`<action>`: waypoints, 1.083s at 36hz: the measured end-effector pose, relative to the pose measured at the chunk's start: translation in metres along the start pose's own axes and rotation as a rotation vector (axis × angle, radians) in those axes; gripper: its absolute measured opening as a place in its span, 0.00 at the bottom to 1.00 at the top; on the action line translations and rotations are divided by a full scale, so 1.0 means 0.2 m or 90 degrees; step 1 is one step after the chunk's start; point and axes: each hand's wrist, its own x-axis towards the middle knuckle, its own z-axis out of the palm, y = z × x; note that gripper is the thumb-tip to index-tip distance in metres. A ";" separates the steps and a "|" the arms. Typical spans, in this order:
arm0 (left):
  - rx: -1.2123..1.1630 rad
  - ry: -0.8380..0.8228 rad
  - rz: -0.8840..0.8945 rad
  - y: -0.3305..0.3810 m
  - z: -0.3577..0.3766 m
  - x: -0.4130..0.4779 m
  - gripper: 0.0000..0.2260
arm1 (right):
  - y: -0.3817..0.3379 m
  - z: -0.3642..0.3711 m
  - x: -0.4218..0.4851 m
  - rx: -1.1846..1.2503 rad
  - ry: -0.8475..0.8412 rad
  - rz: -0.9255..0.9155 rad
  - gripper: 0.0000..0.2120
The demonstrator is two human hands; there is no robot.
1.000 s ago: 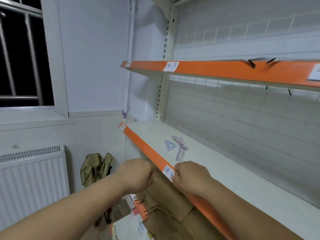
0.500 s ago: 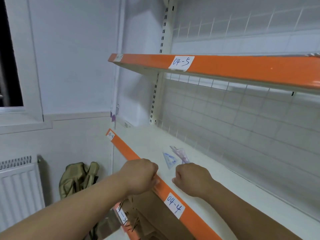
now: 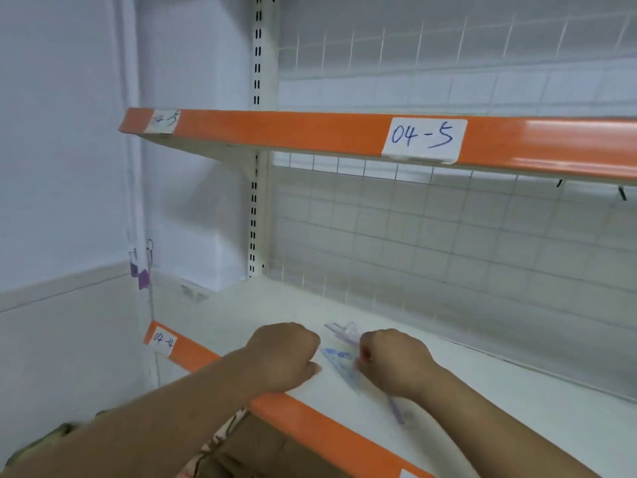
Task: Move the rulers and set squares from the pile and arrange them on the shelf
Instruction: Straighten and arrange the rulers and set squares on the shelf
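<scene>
A small pile lies on the white shelf [image 3: 482, 401] marked 04-4. It holds a clear blue set square [image 3: 339, 360] and a pale purple ruler [image 3: 396, 412], with more clear pieces [image 3: 346, 331] behind them. My left hand [image 3: 282, 357] is a curled fist on the shelf, just left of the set square, with nothing seen in it. My right hand [image 3: 396, 362] is curled down over the middle of the purple ruler and the set square's right corner. Its fingers are hidden, so I cannot tell whether it grips them.
The orange front lip [image 3: 310, 422] of the shelf runs under my forearms. The upper shelf 04-5 [image 3: 424, 138] hangs above, with a wire grid back panel [image 3: 448, 243] behind. Brown cardboard [image 3: 248, 453] sits on the level below. The wall [image 3: 69, 201] is to the left.
Both hands have moved from the orange lip forward onto the shelf, up to the pile. The view has moved closer and turned right. The pile has not shifted.
</scene>
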 end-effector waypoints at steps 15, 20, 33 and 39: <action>-0.011 -0.066 0.091 -0.10 0.13 0.22 0.15 | 0.12 0.11 0.07 -0.046 -0.052 0.195 0.07; 0.003 -0.139 0.087 -0.10 0.16 0.25 0.17 | 0.16 0.17 0.15 -0.037 -0.067 0.213 0.13; -0.007 -0.199 0.070 -0.14 0.20 0.26 0.20 | 0.15 0.26 0.26 -0.071 -0.075 0.194 0.14; -0.006 -0.199 0.072 -0.13 0.19 0.26 0.20 | 0.14 0.26 0.25 -0.091 -0.070 0.168 0.14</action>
